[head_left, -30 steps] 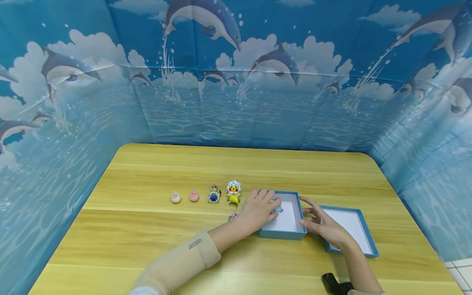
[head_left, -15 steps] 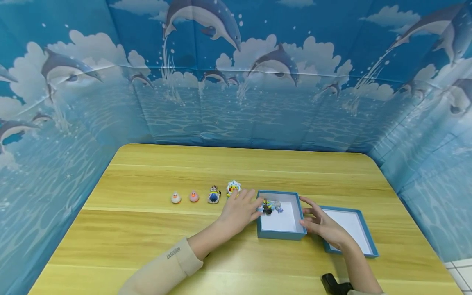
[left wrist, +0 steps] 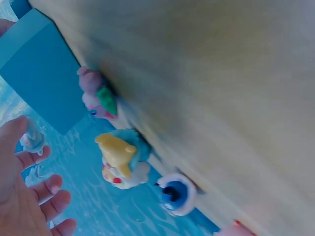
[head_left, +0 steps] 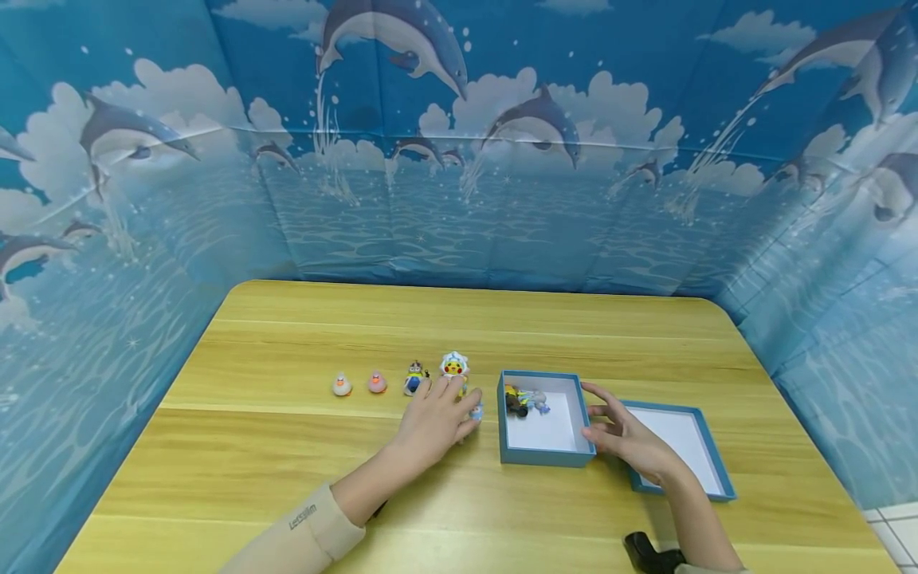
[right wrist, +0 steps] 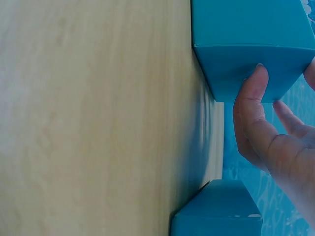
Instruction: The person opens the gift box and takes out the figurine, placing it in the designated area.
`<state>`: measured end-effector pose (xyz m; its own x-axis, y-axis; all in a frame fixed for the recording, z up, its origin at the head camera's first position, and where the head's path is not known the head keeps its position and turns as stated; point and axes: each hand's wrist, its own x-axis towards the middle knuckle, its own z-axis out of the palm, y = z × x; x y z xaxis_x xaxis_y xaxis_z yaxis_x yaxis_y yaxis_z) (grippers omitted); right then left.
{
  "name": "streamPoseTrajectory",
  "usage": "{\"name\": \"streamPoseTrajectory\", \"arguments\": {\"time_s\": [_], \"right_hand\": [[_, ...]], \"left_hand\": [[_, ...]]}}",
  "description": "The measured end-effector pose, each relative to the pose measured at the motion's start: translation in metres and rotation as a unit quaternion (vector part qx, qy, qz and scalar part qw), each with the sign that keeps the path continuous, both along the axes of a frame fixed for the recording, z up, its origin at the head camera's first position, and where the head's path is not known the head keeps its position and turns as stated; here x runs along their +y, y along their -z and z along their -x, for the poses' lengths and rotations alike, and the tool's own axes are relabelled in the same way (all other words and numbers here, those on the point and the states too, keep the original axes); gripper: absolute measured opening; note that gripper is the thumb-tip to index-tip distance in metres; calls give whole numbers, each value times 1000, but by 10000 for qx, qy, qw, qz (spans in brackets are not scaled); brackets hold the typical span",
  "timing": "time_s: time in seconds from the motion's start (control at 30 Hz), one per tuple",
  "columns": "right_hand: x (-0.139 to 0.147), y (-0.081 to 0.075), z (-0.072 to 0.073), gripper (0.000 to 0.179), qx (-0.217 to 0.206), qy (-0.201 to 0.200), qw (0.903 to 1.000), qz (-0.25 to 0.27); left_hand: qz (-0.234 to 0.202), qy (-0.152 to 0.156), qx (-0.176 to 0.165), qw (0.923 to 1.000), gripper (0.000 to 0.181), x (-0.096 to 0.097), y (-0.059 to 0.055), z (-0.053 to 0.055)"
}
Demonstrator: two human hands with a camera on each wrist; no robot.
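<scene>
My left hand (head_left: 430,422) pinches a small light-blue figurine (left wrist: 33,137) between thumb and index finger, over the table left of the blue box (head_left: 548,458). Near it stand a yellow figurine in a white hood (head_left: 454,364), partly covered by the fingers in the head view, and a figurine with a blue front (left wrist: 172,194). A pink-purple figurine with a green part (left wrist: 93,91) shows in the left wrist view but is hidden behind the hand in the head view. My right hand (head_left: 631,438) touches the box's right wall with its fingertips, fingers loosely spread.
Several small figurines (head_left: 527,401) lie in the box's back left corner. A shallow blue lid with a white inside (head_left: 684,438) lies to its right. A white duck (head_left: 342,385) and a pink duck (head_left: 377,383) stand at left. A black object (head_left: 649,552) is near the right forearm.
My left hand has come out of the box and moved left over the table with the light-blue figurine. The right hand and the box have stayed in place.
</scene>
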<state>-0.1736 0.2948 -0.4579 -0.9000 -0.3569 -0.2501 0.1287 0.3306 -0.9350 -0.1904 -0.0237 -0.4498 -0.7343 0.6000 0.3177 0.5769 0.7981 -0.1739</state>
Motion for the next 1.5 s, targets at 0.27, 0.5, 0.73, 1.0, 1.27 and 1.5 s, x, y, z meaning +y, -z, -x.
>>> {"name": "streamPoseTrajectory", "arguments": {"time_s": [0.27, 0.5, 0.73, 1.0, 1.27, 1.5], "right_hand": [[-1, -1, -1, 71, 4, 21, 10000, -33], [-1, -3, 0, 70, -37, 52, 10000, -62], [-1, -2, 0, 71, 27, 58, 9999, -126], [0, -1, 2, 72, -36, -6, 10000, -52], [0, -1, 1, 72, -25, 29, 10000, -79], [-1, 0, 1, 72, -37, 30, 10000, -59]], "left_hand": [[61, -272, -202, 9994, 38, -21, 10, -5], [352, -476, -207, 9980, 41, -39, 11, -7], [599, -519, -433, 9959, 39, -51, 14, -7], [1075, -774, -737, 9884, 42, -59, 17, -7], [1261, -965, -1104, 9811, 43, -63, 19, -7], [1400, -1087, -1265, 9760, 45, -66, 19, -7]]}}
